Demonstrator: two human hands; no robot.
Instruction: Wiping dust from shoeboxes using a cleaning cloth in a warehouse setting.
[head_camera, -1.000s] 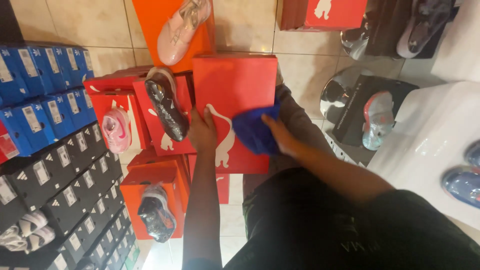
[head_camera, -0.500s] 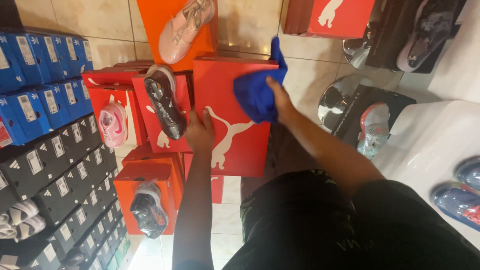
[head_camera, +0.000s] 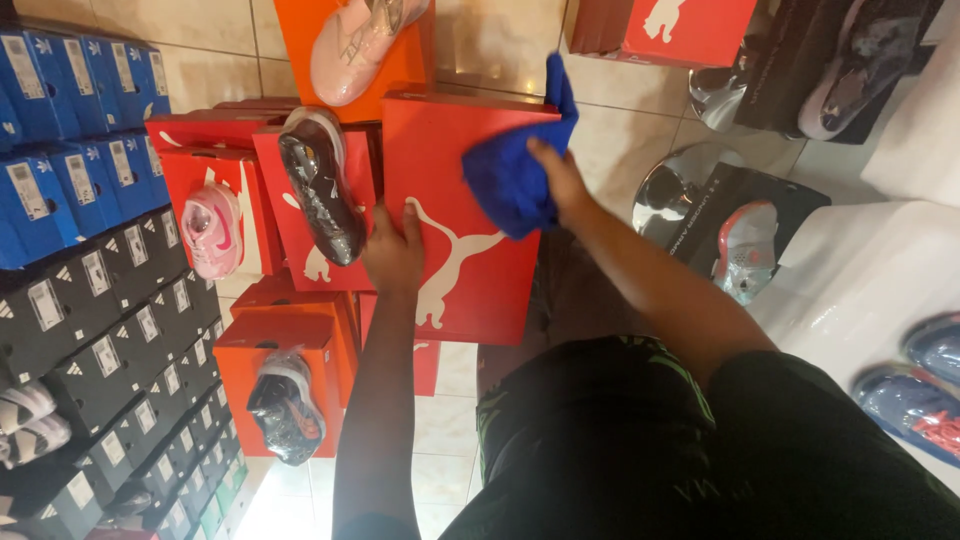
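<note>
Centrally, we note our left hand (head_camera: 392, 252) spread flat on the red shoe box (head_camera: 450, 170) at frame centre, steadying its left edge. Our right hand (head_camera: 558, 180) grips a blue cloth (head_camera: 510, 175) pressed against the box's upper right. A black shoe (head_camera: 320, 185) lies just left; blue boxes (head_camera: 60, 150) fill the upper left.

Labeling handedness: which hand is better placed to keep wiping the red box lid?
Right, probably. The right hand already holds the blue cloth on the red box; the left hand steadies its left edge.
</note>
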